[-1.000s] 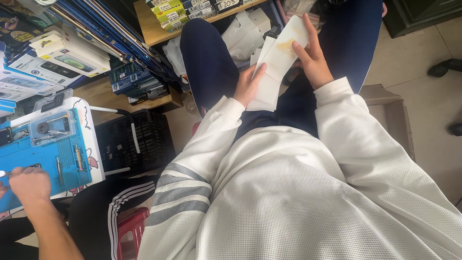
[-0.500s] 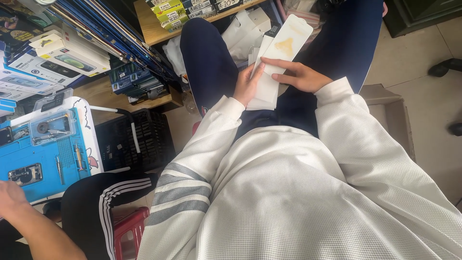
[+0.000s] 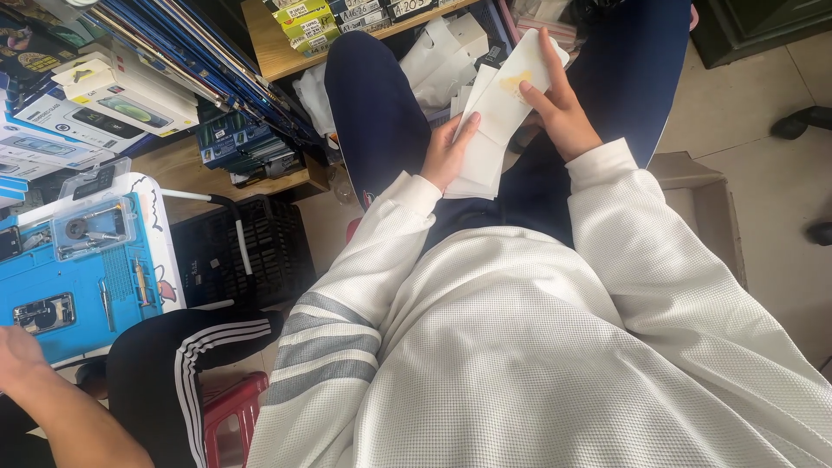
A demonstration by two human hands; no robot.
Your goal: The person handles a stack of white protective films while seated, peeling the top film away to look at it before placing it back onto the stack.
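Between my knees I hold a small stack of flat white packets [image 3: 485,143]. My left hand [image 3: 446,154] grips the stack's lower left edge. My right hand [image 3: 559,108] pinches the top white packet [image 3: 520,82], which has a yellow mark on it, and lifts it up off the stack. I wear a white sweatshirt with grey stripes and dark blue trousers.
A wooden shelf [image 3: 277,48] with boxes and white packets stands ahead. To the left lies a blue work mat [image 3: 78,269] with small tools; another person's hand [image 3: 17,355] and striped black trouser leg [image 3: 191,355] are at lower left. A cardboard box [image 3: 702,199] sits on the right.
My right hand has shifted on the top packet and raised it again, tilting it. The other person's hand at lower left has drawn back toward the frame edge.
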